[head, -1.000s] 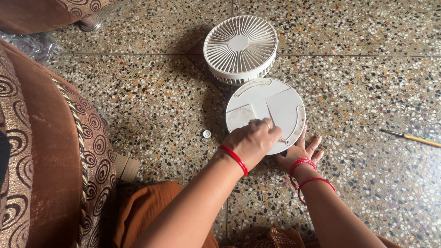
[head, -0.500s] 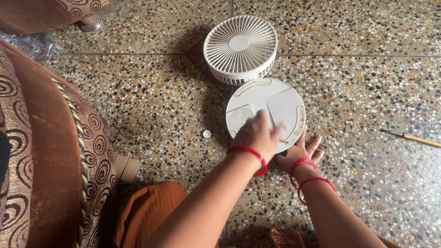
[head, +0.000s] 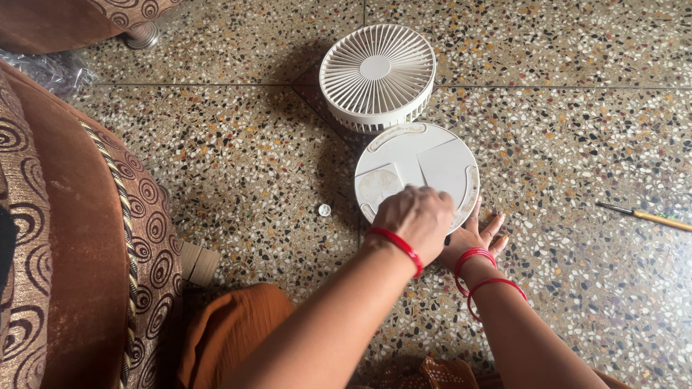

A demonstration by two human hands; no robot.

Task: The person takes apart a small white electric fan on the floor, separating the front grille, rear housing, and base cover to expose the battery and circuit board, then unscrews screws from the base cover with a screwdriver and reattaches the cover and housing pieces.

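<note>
A white round fan base (head: 418, 162) lies flat on the speckled stone floor. Behind it, touching it, stands the white fan head with its ribbed grille (head: 377, 75). My left hand (head: 414, 216) rests on the near rim of the base, fingers curled down over it; what the fingertips touch is hidden. My right hand (head: 477, 234) lies partly under the left one at the base's near right edge, fingers spread on the floor. Both wrists wear red bangles.
A small white round cap (head: 324, 209) lies on the floor left of the base. A yellow-handled screwdriver (head: 645, 215) lies at the right edge. A brown patterned sofa (head: 72, 216) fills the left side. My orange garment (head: 231, 331) is at the bottom.
My left hand has shifted slightly to the right along the near rim of the base and curled its fingers. The right hand and the fan parts have stayed put.
</note>
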